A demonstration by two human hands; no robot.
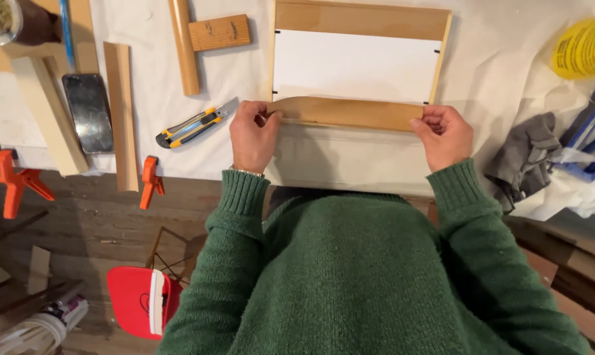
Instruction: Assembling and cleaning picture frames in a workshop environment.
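A wooden picture frame with a white sheet inside lies on the white-covered table. My left hand grips the left end of the frame's near rail, thumb on top. At the right end of that same rail my right hand holds on. Both arms wear green knitted sleeves.
A yellow and blue utility knife lies just left of my left hand. Wooden strips, a block and a phone sit further left. Orange clamps grip the table edge. A grey rag and a yellow bottle are at the right.
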